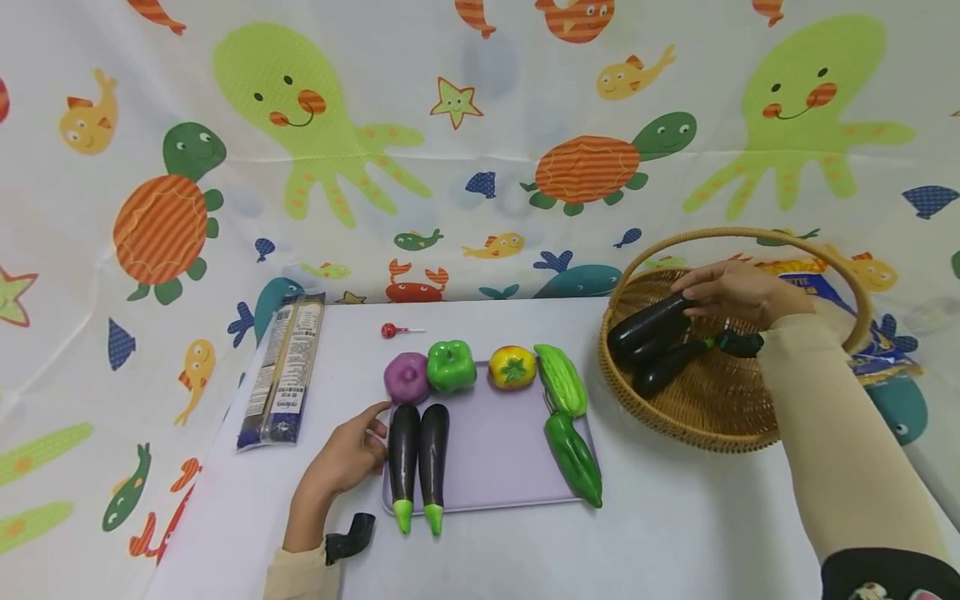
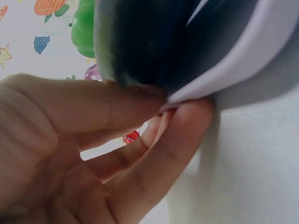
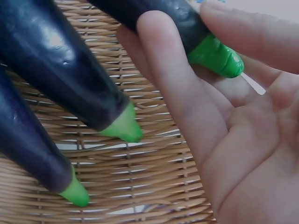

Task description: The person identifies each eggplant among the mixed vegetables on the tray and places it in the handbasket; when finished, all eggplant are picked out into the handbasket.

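Note:
My right hand [image 1: 738,292] is over the wicker basket [image 1: 720,437]. It pinches an eggplant [image 3: 175,18] near its green stem end, between thumb and fingers. Two more eggplants [image 3: 60,70] lie beside it on the weave. At the left edge of the lavender tray [image 1: 502,450], my left hand [image 1: 348,450] pinches the rim [image 2: 243,60], thumb above and fingers below. Right by its fingertips, a dark eggplant [image 1: 403,454] lies on the tray parallel to another eggplant [image 1: 433,454], green ends toward me.
Along the tray's back are a purple round vegetable [image 1: 407,377], green bell pepper [image 1: 452,367] and yellow-red pepper [image 1: 512,367]. A bumpy green gourd [image 1: 562,382] and long green pepper [image 1: 572,458] lie at its right. Behind are a lollipop [image 1: 390,331] and, left, a long packet [image 1: 283,371].

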The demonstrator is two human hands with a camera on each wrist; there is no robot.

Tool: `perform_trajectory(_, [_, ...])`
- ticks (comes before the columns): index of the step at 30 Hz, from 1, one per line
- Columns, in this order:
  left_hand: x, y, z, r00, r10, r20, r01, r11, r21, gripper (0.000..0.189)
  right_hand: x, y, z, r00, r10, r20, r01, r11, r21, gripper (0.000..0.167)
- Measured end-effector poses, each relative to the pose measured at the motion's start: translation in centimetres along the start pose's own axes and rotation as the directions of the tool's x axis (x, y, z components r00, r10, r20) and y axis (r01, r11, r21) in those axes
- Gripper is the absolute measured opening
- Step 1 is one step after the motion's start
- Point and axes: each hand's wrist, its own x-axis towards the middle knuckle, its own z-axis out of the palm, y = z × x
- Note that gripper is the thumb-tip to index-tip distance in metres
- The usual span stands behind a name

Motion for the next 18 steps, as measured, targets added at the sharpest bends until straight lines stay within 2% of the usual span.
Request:
perform_trajectory(5, [0.0,0.0,0.0,1.0,-0.01,0.003,0.01,1.0,0.012,0.077,0.7,0.5,-0.1,1.0,0.019,0.01,-0.02,0.998,0.052,0.026])
perform_trajectory(18, [0.0,0.2,-0.1,1.0,-0.012,-0.003,0.012,1.0,0.021,0.076,1.9,1.3,0.5,0.998,0.041,-0.049,-0.039,0.998,0.041,0.032])
